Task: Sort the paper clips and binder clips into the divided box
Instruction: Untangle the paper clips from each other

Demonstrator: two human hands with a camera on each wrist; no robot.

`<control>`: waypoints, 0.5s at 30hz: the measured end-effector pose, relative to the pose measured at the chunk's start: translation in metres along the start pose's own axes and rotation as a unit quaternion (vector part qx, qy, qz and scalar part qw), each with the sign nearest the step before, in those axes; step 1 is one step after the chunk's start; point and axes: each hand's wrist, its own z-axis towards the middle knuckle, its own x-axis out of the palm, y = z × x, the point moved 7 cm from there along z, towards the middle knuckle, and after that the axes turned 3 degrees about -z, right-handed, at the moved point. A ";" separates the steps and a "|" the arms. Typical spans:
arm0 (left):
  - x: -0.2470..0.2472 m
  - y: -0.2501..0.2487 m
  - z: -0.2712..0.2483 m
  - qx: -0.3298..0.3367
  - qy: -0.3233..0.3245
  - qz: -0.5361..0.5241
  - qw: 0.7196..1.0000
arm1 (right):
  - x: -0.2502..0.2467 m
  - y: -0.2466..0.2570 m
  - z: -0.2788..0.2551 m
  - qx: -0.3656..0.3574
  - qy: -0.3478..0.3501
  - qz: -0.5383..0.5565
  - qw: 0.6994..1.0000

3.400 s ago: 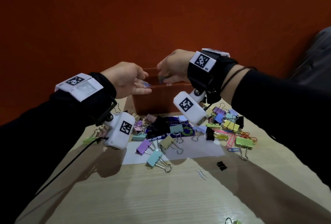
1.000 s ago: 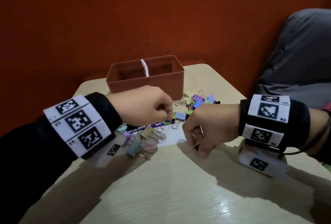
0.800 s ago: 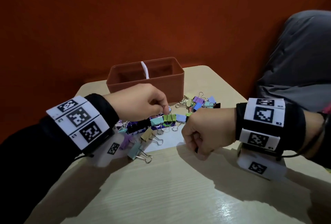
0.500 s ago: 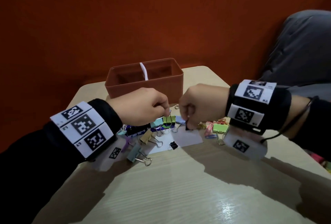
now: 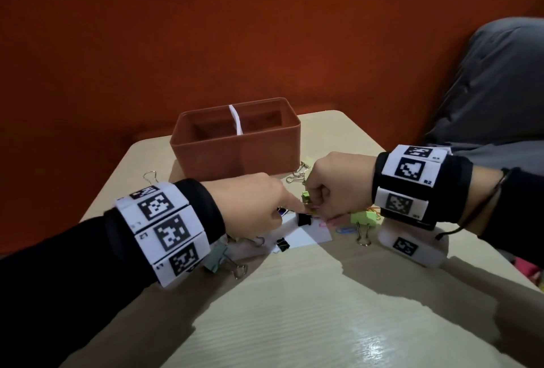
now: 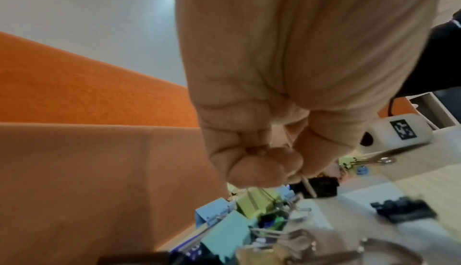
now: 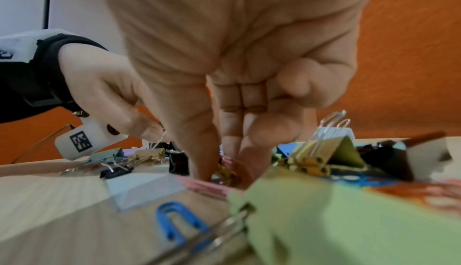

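Both hands have dropped lower into the clip pile vs 0.5 s ago; R hand (image 5: 335, 188) has shifted right, L hand (image 5: 250, 205) forward, knuckles nearly meeting.

Counts, head view: 1 divided box (image 5: 235, 152), terracotta, 2 compartments split by 1 white divider (image 5: 235, 120), at table's far edge behind the pile; contents not visible. 2 small black binder clips (image 5: 303, 218) on the white sheet (image 5: 306, 235) between/below the hands. 1 green binder clip (image 5: 364, 218) just under R wrist, 1 blue paper clip (image 5: 345, 230) beside it. 1 teal binder clip (image 5: 216, 258) under L wrist. Rest of pile hidden by hands, can't count.

Writing: black/white square markers on both wristbands; "R2" readable on R band (image 5: 412, 173); other small codes too blurry.

L hand: knuckles up, fingers curled, thumb + index pinching a thin wire handle (image 6: 307, 185) of a clip in the pile; which clip, can't tell. R hand: palm down, ring/pinky curled, thumb + fingertips (image 7: 202, 162) pressed down together into pink/yellow paper clips (image 7: 225, 168), tips closing round them; firm hold or not, can't tell.
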 end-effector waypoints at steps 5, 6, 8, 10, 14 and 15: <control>-0.009 0.004 -0.006 -0.012 -0.018 -0.017 1.000 | 0.001 -0.001 -0.001 -0.012 0.015 0.056 0.998; -0.010 0.006 -0.007 -0.016 -0.025 -0.019 0.999 | 0.001 -0.002 -0.001 -0.010 0.019 0.080 0.997; -0.012 0.009 -0.007 -0.025 -0.042 -0.016 0.999 | 0.000 -0.006 -0.001 -0.003 0.024 0.150 0.988; -0.018 0.012 -0.006 -0.035 -0.063 -0.039 0.997 | -0.001 -0.010 -0.003 0.006 0.030 0.248 0.968; -0.036 0.022 -0.012 -0.041 -0.112 -0.102 0.988 | -0.006 -0.017 0.000 0.002 0.029 0.373 0.927; -0.042 0.027 -0.015 -0.045 -0.134 -0.114 0.983 | -0.009 -0.017 0.002 -0.004 0.029 0.394 0.918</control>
